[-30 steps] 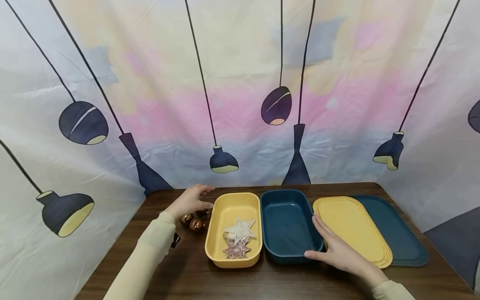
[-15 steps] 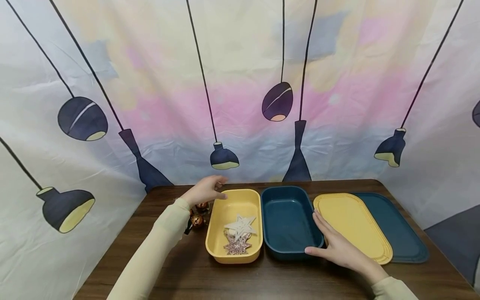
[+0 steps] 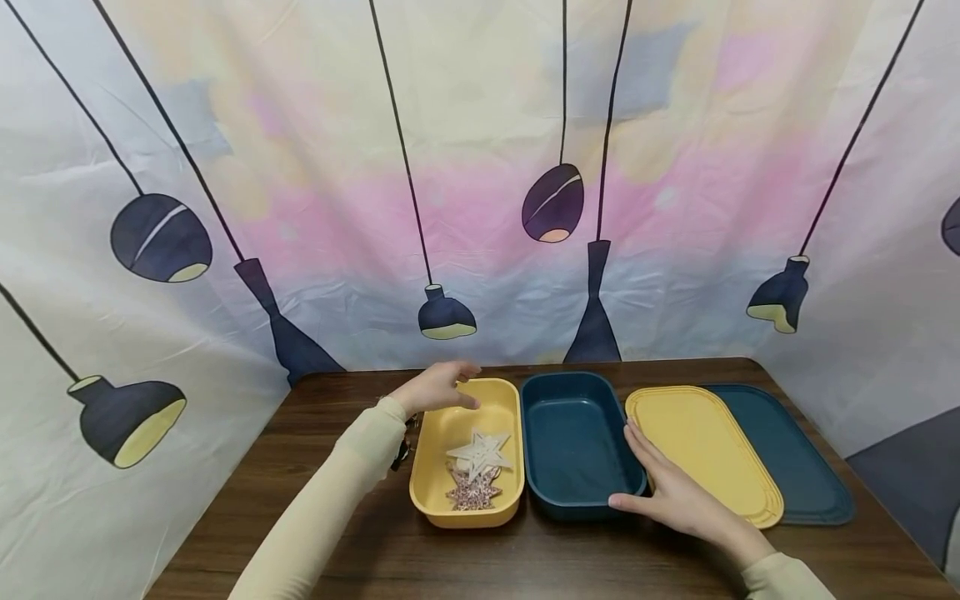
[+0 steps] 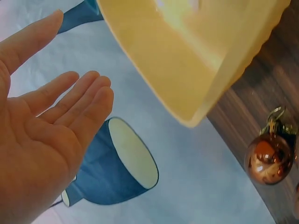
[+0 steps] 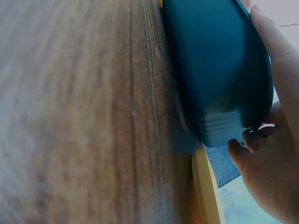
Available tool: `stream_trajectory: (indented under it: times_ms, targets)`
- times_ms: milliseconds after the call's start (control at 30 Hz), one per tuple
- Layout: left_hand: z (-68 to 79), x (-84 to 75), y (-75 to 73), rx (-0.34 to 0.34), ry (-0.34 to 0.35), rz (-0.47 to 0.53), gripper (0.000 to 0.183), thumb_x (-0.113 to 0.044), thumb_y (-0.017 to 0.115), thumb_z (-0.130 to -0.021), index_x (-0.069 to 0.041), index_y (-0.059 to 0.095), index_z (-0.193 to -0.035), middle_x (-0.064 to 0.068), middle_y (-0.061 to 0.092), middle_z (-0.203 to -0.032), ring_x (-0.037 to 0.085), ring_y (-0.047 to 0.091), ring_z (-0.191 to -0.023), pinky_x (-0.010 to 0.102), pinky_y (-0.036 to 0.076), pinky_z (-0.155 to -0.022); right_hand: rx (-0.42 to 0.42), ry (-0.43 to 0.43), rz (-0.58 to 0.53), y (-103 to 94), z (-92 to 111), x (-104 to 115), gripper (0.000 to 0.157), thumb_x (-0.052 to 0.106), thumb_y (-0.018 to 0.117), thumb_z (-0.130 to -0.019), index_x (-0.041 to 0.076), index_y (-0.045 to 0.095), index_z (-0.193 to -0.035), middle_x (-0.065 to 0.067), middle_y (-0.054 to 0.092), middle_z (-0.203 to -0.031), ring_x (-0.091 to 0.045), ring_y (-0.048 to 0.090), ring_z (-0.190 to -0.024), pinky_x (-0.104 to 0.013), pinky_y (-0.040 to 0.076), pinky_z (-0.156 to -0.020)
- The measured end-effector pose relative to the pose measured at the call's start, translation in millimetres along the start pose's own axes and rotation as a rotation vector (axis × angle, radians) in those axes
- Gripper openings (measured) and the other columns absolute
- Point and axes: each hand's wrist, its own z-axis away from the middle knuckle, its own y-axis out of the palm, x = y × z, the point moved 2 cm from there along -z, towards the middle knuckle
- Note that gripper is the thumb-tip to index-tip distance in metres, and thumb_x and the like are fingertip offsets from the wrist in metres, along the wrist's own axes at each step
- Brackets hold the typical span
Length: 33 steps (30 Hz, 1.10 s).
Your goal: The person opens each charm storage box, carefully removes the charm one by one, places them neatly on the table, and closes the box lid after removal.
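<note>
Over the far left corner of the yellow box [image 3: 467, 518] hovers my left hand [image 3: 441, 387]. Its fingers are relaxed, and in the left wrist view the palm and fingers hold nothing. Inside the box lie a white star ornament [image 3: 480, 450] and a glittery pink star ornament [image 3: 474, 493]. My right hand [image 3: 681, 498] touches the right side of the dark teal box [image 3: 577, 442], its thumb at the near right corner and its fingers extended along the edge. A shiny copper bauble [image 4: 270, 159] sits left of the yellow box, mostly hidden by my left arm in the head view.
Both boxes stand side by side on the brown wooden table [image 3: 352, 558]. At the right, a yellow lid [image 3: 705, 450] partly covers a teal lid [image 3: 802, 467]. Behind the table hangs a curtain [image 3: 495, 208] with printed lamps.
My left hand has moved right, from above the baubles to over the yellow box's far corner. The right hand stays at the teal box.
</note>
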Motion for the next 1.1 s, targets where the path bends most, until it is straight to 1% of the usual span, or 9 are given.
stream_trajectory:
  times_ms: [200, 367, 467, 567, 667, 767, 967, 1100]
  targets:
    - [-4.0, 1.1, 14.5, 0.027, -0.001, -0.026, 0.061, -0.023, 0.077, -0.091, -0.002, 0.054, -0.143, 0.016, 0.056, -0.142, 0.033, 0.053, -0.130, 0.049, 0.044, -0.106, 0.004, 0.007, 0.011, 0.3, 0, 0, 0.104, 0.048, 0.074, -0.090, 0.005, 0.012, -0.162, -0.016, 0.005, -0.168, -0.046, 0.014, -0.150, -0.069, 0.029, -0.109]
    - [-7.7, 6.4, 22.5, 0.054, 0.000, -0.036, 0.054, -0.015, 0.075, -0.092, 0.001, 0.057, -0.140, 0.017, 0.058, -0.140, 0.035, 0.056, -0.126, 0.047, 0.046, -0.104, 0.002, 0.002, 0.010, 1.3, 1, 0, 0.103, 0.048, 0.074, -0.090, 0.005, 0.012, -0.162, -0.017, 0.005, -0.168, -0.045, 0.014, -0.150, -0.068, 0.029, -0.109]
    - [-8.8, 10.7, 25.4, 0.075, 0.000, -0.038, 0.052, -0.013, 0.075, -0.092, 0.001, 0.058, -0.139, 0.016, 0.059, -0.140, 0.035, 0.057, -0.126, 0.046, 0.047, -0.104, -0.001, -0.006, 0.009, 1.8, 1, 0, 0.103, 0.047, 0.074, -0.090, 0.005, 0.012, -0.162, -0.017, 0.005, -0.168, -0.045, 0.014, -0.150, -0.068, 0.029, -0.109]
    - [-8.5, 15.1, 28.5, 0.110, 0.002, -0.034, 0.051, -0.012, 0.074, -0.093, 0.001, 0.057, -0.140, 0.017, 0.058, -0.139, 0.035, 0.057, -0.126, 0.046, 0.048, -0.102, -0.001, -0.008, 0.006, 2.0, 1, 0, 0.103, 0.047, 0.074, -0.090, 0.004, 0.013, -0.162, -0.017, 0.005, -0.168, -0.046, 0.014, -0.150, -0.068, 0.029, -0.109]
    - [-8.0, 18.7, 32.0, 0.147, 0.007, -0.031, 0.049, -0.009, 0.071, -0.094, 0.002, 0.057, -0.139, 0.018, 0.058, -0.139, 0.036, 0.057, -0.125, 0.046, 0.049, -0.100, 0.003, 0.000, 0.002, 1.9, 2, 0, 0.103, 0.047, 0.074, -0.091, 0.004, 0.012, -0.162, -0.017, 0.005, -0.168, -0.046, 0.013, -0.150, -0.068, 0.029, -0.109]
    - [-8.1, 21.4, 34.5, 0.167, -0.002, -0.030, 0.048, -0.007, 0.071, -0.093, 0.003, 0.058, -0.138, 0.019, 0.059, -0.137, 0.037, 0.058, -0.124, 0.045, 0.050, -0.099, 0.007, 0.008, -0.003, 1.4, 2, -1, 0.103, 0.047, 0.074, -0.091, 0.004, 0.012, -0.162, -0.017, 0.004, -0.168, -0.046, 0.013, -0.150, -0.068, 0.029, -0.109]
    - [-5.9, 24.6, 35.4, 0.191, -0.025, -0.044, 0.051, -0.011, 0.076, -0.091, 0.002, 0.059, -0.137, 0.018, 0.061, -0.134, 0.035, 0.060, -0.120, 0.043, 0.052, -0.096, -0.002, -0.002, 0.000, 0.8, 0, 0, 0.104, 0.046, 0.074, -0.090, 0.004, 0.012, -0.162, -0.017, 0.004, -0.168, -0.046, 0.013, -0.150, -0.069, 0.028, -0.109]
    - [-0.7, 25.7, 37.3, 0.217, -0.045, -0.091, 0.051, -0.013, 0.075, -0.091, 0.001, 0.060, -0.138, 0.015, 0.062, -0.134, 0.032, 0.061, -0.118, 0.042, 0.052, -0.095, -0.017, -0.019, 0.011, 1.0, -1, 0, 0.104, 0.047, 0.075, -0.090, 0.004, 0.013, -0.162, -0.018, 0.006, -0.168, -0.045, 0.014, -0.149, -0.068, 0.029, -0.109]
